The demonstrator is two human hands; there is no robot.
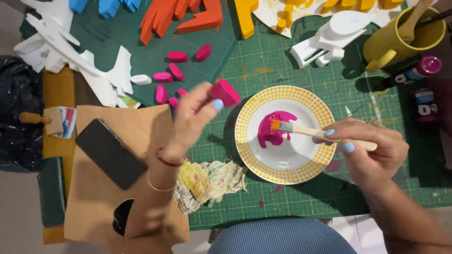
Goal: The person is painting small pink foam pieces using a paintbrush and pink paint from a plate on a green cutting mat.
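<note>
Between left hand [190, 117] fingertips: small magenta-painted foam block [226, 92], pinched tight, lifted over green cutting mat [282, 197]. Right of that pinch, right hand [372, 153] clamped on wooden-handled flat paintbrush [310, 132], bristles touching magenta paint in yellow-rimmed white plate [308, 162]. Below the pinch, stained rag [209, 181].

Wooden-handled brush [310, 131], glossy white plate [301, 160], matt foam piece [226, 92], frayed cloth rag [209, 181].
</note>
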